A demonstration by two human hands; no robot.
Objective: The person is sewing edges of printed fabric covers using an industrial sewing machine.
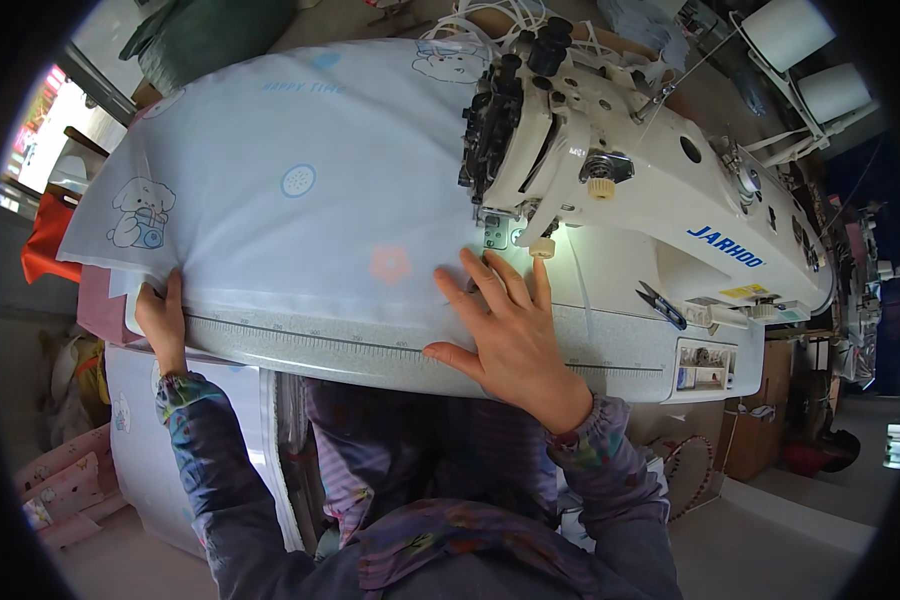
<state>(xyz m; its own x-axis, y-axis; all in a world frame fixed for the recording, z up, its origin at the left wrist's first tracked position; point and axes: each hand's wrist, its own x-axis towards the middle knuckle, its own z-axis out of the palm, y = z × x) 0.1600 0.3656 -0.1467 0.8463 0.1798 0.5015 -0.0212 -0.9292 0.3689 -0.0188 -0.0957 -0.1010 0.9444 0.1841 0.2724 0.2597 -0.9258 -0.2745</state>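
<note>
A pale blue-white fabric [300, 190] printed with cartoon animals and small round motifs lies spread over the sewing table [610, 355]. My right hand [505, 325] rests flat on the fabric's right edge, fingers spread, just in front of the needle area of the white sewing machine [660, 170]. My left hand [162, 318] grips the fabric's near left edge at the table's corner, with the fingers curled over it. A printed ruler strip runs along the table's front edge between my two hands.
Small snips [662, 303] lie on the table right of the machine head. Two white thread cones [805, 55] stand at the back right. More printed fabric [145, 450] hangs below the table on the left. A small drawer [707, 365] sits at the table's right front.
</note>
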